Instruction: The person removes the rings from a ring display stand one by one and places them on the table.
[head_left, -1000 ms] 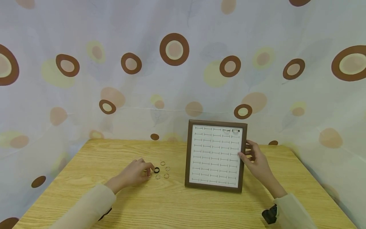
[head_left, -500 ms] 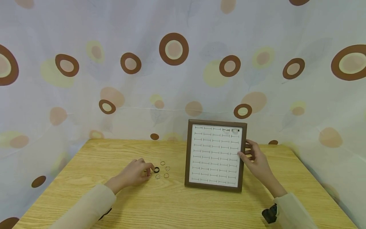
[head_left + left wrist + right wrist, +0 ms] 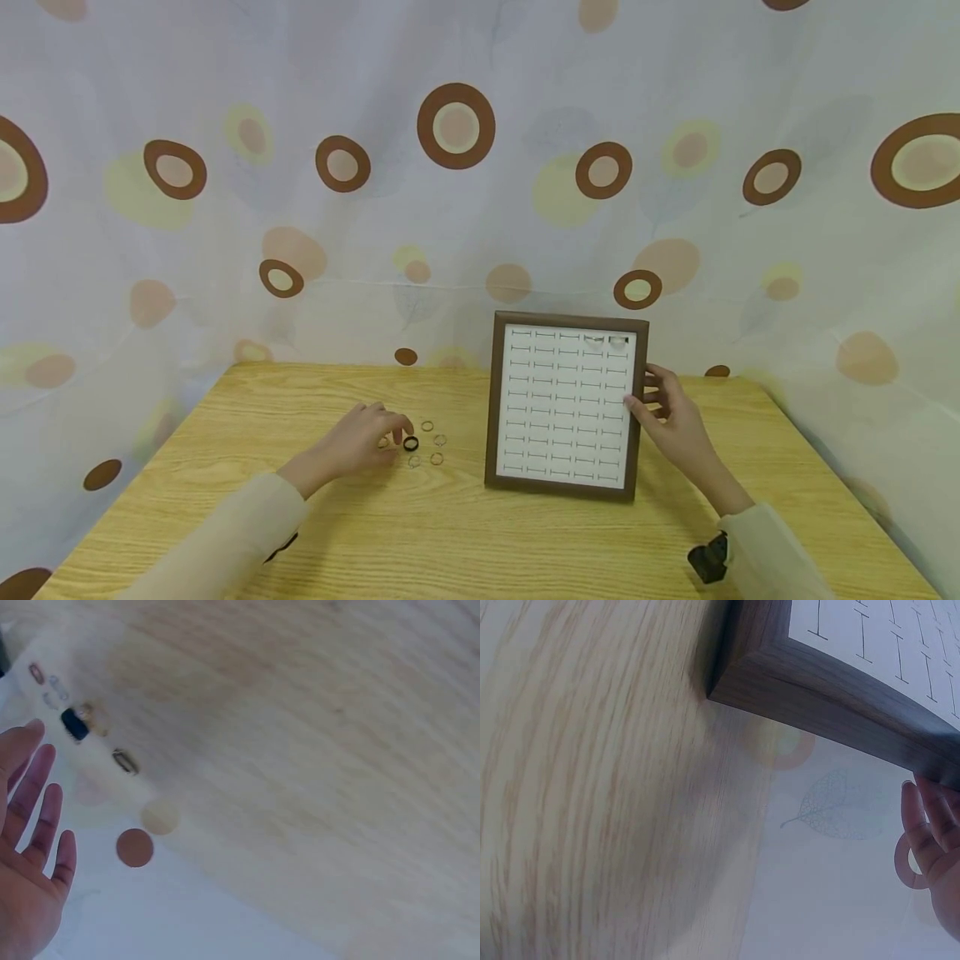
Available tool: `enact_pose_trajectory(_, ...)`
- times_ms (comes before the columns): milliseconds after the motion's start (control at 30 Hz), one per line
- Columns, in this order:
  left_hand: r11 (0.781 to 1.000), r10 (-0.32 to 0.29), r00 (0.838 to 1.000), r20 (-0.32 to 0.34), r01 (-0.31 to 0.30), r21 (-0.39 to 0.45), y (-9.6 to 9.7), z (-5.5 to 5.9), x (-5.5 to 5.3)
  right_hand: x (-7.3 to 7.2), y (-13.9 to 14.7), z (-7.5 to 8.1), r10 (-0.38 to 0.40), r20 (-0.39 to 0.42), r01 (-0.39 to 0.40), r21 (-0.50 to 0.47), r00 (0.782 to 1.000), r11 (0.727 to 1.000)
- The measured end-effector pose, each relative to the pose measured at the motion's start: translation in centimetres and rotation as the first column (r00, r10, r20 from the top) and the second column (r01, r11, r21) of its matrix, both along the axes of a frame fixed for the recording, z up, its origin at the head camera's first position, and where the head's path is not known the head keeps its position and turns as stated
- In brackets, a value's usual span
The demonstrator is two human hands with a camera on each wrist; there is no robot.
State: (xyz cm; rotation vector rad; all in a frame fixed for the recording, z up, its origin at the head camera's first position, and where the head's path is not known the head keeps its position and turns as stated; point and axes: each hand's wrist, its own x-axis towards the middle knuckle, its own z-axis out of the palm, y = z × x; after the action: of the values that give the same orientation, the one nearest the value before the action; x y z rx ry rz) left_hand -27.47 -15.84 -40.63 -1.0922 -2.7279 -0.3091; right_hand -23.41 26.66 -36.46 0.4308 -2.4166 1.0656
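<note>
My left hand (image 3: 363, 440) hovers over a small group of rings on the table, its fingertips by a black ring (image 3: 411, 444). In the left wrist view its fingers (image 3: 45, 814) look spread and nothing sits between them. A gold-coloured ring (image 3: 383, 442) lies partly under that hand. Thin rings lie just right of the black one, among them a back ring (image 3: 427, 426) and a front ring (image 3: 437, 458). My right hand (image 3: 675, 425) grips the right edge of a brown-framed ring display board (image 3: 566, 408), thumb in front, fingers behind. Two rings (image 3: 606, 340) sit in its top right slots.
The wooden table (image 3: 420, 542) reaches back to a patterned curtain (image 3: 450, 225). The board stands on the table, leaning back slightly, with rows of slots across its white face. A black device (image 3: 708, 559) is strapped at the right wrist.
My left hand has lifted slightly and its fingers have loosened, bringing the gold-coloured ring beneath into clearer view. The right hand and the board stay in place.
</note>
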Motion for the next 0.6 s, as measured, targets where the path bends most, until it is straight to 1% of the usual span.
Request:
enact_pose_trajectory(133,1.000,-0.024,0.999,-0.031,0.024,0.004,0.9,1.2,-0.1,0.0,0.0,0.0,-0.001,-0.002,0.001,0.001,1.000,1.000)
enact_pose_trajectory(233,0.999,-0.035,0.999,-0.029,0.035,0.010,1.8,2.1,-0.1,0.0,0.1,0.0,-0.003,-0.002,0.003,0.001,1.000,1.000)
enact_pose_trajectory(367,0.999,-0.050,0.997,-0.050,0.051,0.003,3.1,3.5,-0.1,-0.1,0.1,-0.1,-0.003,-0.001,0.003,-0.003,1.000,1.000)
enact_pose_trajectory(500,0.996,-0.085,0.992,-0.096,0.084,-0.018,4.6,4.8,-0.1,0.0,0.1,-0.1,0.002,-0.008,-0.003,-0.011,1.000,1.000)
enact_pose_trajectory(600,0.994,-0.113,0.984,-0.135,0.111,-0.024,5.8,5.5,0.0,0.0,0.0,0.0,0.007,-0.012,-0.008,-0.016,1.000,1.000)
